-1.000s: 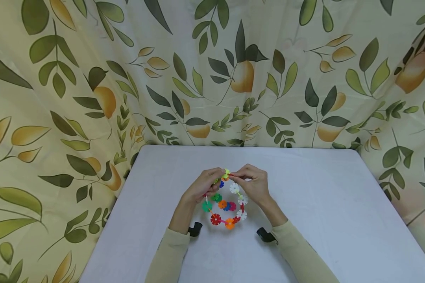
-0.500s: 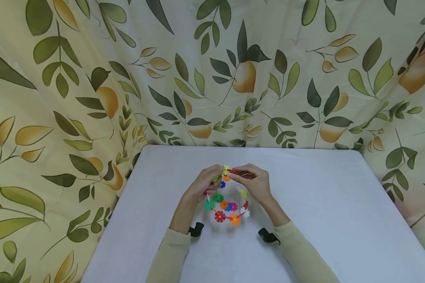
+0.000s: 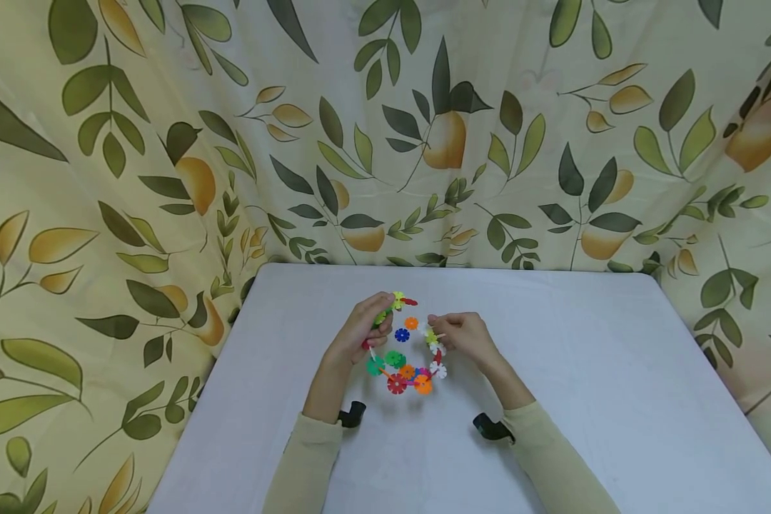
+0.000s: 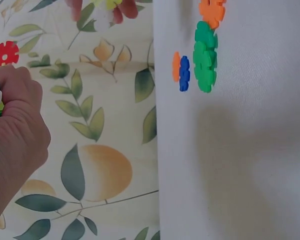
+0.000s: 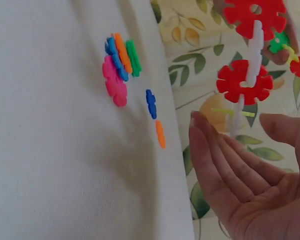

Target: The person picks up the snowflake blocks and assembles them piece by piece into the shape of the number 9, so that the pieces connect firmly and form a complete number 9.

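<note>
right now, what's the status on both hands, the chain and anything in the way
Left hand gripping chain. Right hand beside it, thumb and fingers apart. Discs on table, likely not in the way.

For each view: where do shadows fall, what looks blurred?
Head: faint shadow on the white tabletop under the chain of notched discs; left wrist: broad, soft shadow below the green discs, right hand blurred at the top edge; right wrist: diffuse shadow beside that hand.

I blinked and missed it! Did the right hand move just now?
Yes. In the head view, the right hand shifted slightly right and toward the person, away from the table's far edge.
</note>
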The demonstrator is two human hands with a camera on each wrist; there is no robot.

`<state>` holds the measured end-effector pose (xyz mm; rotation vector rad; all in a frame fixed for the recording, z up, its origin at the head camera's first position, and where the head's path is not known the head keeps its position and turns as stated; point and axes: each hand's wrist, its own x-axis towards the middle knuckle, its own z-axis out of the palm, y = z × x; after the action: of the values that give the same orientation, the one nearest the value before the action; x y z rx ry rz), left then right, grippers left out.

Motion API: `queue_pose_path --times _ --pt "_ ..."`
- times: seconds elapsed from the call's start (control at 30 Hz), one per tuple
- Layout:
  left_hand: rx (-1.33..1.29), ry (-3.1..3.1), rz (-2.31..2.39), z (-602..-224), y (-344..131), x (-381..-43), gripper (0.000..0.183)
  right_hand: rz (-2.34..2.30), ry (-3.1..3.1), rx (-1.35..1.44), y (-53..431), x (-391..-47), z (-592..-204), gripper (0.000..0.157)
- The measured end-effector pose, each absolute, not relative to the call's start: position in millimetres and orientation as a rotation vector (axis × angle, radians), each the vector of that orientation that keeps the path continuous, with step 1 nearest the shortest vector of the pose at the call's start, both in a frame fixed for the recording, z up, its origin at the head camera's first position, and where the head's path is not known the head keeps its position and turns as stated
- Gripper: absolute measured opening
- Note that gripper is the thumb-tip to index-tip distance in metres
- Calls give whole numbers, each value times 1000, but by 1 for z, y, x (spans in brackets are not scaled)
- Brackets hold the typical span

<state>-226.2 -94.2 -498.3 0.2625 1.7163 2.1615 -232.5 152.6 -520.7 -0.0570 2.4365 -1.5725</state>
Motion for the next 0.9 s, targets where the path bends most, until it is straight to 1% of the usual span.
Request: queue_pose_path --times 0.17,0.37,0.57,0.77,0.9 --pt "267 1688 2167 -499 -93 -226 29 -1616 2372 -64 156 -232 -518 35" --pt "227 1603 2221 -501 -92 -226 26 -1633 2298 -50 160 -233 -514 32" --pt "100 1688 2188 -504 -92 -229 32 -1658 2270 -66 163 -235 -511 33" --pt "96 1693 2239 -507 -93 -231 31 -1754 2287 -62 165 -232 -505 36" --pt "79 1712 2228 -506 -97 -232 35 -1836 2308 -43 163 -230 -501 37"
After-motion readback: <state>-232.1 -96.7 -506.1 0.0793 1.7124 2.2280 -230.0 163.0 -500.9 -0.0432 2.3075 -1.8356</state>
